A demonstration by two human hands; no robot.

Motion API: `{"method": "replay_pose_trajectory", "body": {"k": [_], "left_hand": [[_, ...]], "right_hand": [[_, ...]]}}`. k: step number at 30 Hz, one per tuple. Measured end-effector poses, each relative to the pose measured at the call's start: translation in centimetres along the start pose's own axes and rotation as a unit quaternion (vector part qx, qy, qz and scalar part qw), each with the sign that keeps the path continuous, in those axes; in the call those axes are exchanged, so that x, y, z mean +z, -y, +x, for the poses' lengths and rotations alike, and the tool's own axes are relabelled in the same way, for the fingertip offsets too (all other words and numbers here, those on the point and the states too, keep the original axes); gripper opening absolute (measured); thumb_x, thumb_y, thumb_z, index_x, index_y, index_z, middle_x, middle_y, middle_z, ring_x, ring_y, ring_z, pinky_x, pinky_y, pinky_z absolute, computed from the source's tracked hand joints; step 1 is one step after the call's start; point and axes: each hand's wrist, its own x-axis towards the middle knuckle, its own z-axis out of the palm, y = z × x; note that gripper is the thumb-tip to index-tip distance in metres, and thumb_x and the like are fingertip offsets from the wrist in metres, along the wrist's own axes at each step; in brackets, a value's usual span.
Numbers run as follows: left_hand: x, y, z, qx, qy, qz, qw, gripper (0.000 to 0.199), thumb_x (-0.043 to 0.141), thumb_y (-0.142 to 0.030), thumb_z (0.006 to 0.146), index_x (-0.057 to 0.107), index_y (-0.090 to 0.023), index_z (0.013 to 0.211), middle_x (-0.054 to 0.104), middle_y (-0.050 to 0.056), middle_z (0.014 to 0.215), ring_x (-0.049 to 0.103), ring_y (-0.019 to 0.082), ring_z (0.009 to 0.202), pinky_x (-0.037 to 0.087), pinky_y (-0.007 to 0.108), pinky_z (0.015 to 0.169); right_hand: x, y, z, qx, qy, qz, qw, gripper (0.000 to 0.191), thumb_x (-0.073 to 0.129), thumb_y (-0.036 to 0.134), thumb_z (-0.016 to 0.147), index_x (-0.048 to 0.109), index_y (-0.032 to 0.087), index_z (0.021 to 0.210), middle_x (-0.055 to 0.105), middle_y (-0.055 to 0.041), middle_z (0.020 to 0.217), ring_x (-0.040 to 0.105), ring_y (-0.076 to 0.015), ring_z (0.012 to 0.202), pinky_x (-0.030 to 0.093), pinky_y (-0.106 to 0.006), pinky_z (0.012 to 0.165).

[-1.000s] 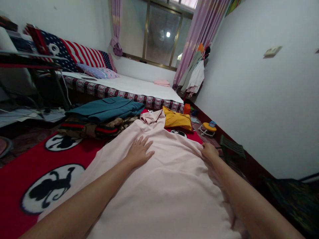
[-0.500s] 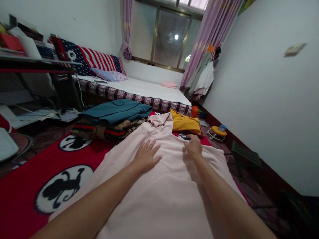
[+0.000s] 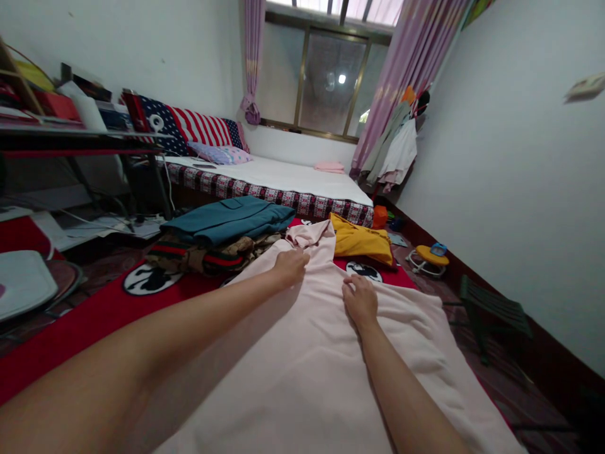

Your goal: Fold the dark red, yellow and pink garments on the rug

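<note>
A pale pink garment (image 3: 302,353) lies spread over a red cloth with round black-and-white figures (image 3: 101,318). Its collar or hood end points away from me. My left hand (image 3: 292,267) is at the garment's neck area, fingers closed; what they pinch, if anything, is hidden. On the upper right part of the garment rests my right hand (image 3: 361,299), palm down with its fingers loosely spread and slightly bent.
Beyond the garment are a folded teal garment (image 3: 231,217), patterned brown clothing (image 3: 189,253) and a folded yellow garment (image 3: 362,241). A bed (image 3: 278,176) stands behind. At the right are a yellow stool (image 3: 429,255) and a dark green stool (image 3: 494,306); a cluttered desk (image 3: 85,144) is at the left.
My left hand has gone from lying flat on the garment to its neck, further forward, and its fingers have closed. My right hand has turned and flattened onto the fabric. The view has shifted slightly.
</note>
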Motion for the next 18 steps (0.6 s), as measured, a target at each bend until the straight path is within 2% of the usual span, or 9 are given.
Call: {"method": "replay_pose_trajectory", "body": {"k": [2,5,8,11,14,16,18], "left_hand": [[-0.4,0.8,2.4,-0.014,-0.041,0.015,0.999,0.039,0.047,-0.014,0.085,0.059,-0.020,0.121,0.055,0.014,0.126,0.049,0.028,0.118,0.042,0.038,0.091],[-0.1,2.0,5.3,-0.045,-0.069,0.032,0.996,0.041,0.053,-0.020,0.086,0.055,-0.015,0.126,0.052,0.018,0.130,0.044,0.031,0.122,0.037,0.043,0.096],[0.3,3.0,7.2,-0.065,-0.055,0.031,0.996,0.037,0.061,-0.029,0.083,0.063,-0.014,0.117,0.060,0.019,0.120,0.050,0.033,0.116,0.038,0.043,0.093],[0.0,3.2,8.4,-0.074,-0.054,0.024,0.996,0.026,0.056,-0.028,0.086,0.070,-0.011,0.100,0.068,0.019,0.105,0.058,0.031,0.105,0.041,0.038,0.086],[-1.9,2.3,8.4,-0.074,-0.095,0.010,0.993,0.032,0.046,-0.029,0.091,0.071,-0.012,0.101,0.069,0.017,0.105,0.062,0.028,0.098,0.043,0.032,0.078],[-4.0,1.4,7.2,-0.045,-0.162,-0.033,0.985,0.033,0.044,-0.032,0.091,0.071,-0.016,0.101,0.071,0.013,0.102,0.064,0.023,0.091,0.042,0.029,0.073],[-6.6,0.4,4.8,0.009,-0.235,-0.093,0.967,0.030,0.045,-0.030,0.089,0.071,-0.016,0.095,0.072,0.010,0.091,0.063,0.020,0.081,0.042,0.026,0.068]], "right_hand": [[0.0,0.0,-0.1,-0.003,-0.003,0.009,1.000,0.020,0.049,0.021,0.085,0.068,0.018,0.093,0.064,-0.0111,0.116,0.053,-0.0267,0.110,0.039,-0.038,0.096],[-0.1,0.0,-0.2,-0.001,-0.004,0.018,1.000,0.021,0.049,0.020,0.085,0.068,0.018,0.091,0.064,-0.0112,0.116,0.053,-0.0269,0.110,0.038,-0.039,0.098],[0.0,-0.1,-0.1,-0.003,-0.011,0.031,0.999,0.021,0.048,0.020,0.084,0.068,0.017,0.089,0.064,-0.0120,0.114,0.053,-0.0267,0.109,0.039,-0.039,0.098],[0.2,-0.2,0.1,-0.010,-0.039,0.065,0.997,0.020,0.048,0.023,0.084,0.067,0.017,0.085,0.066,-0.0130,0.109,0.055,-0.0259,0.105,0.040,-0.039,0.096],[0.6,-0.4,0.3,-0.008,-0.073,0.118,0.990,0.022,0.047,0.029,0.085,0.066,0.016,0.085,0.067,-0.0130,0.102,0.056,-0.0251,0.100,0.041,-0.039,0.095],[0.7,-0.6,0.4,0.009,-0.090,0.163,0.983,0.027,0.047,0.036,0.086,0.065,0.016,0.089,0.067,-0.0121,0.098,0.057,-0.0242,0.096,0.043,-0.039,0.092],[0.8,-0.9,0.5,0.047,-0.117,0.211,0.969,0.035,0.044,0.044,0.088,0.064,0.017,0.095,0.066,-0.0109,0.097,0.058,-0.0229,0.093,0.045,-0.037,0.086]]}}
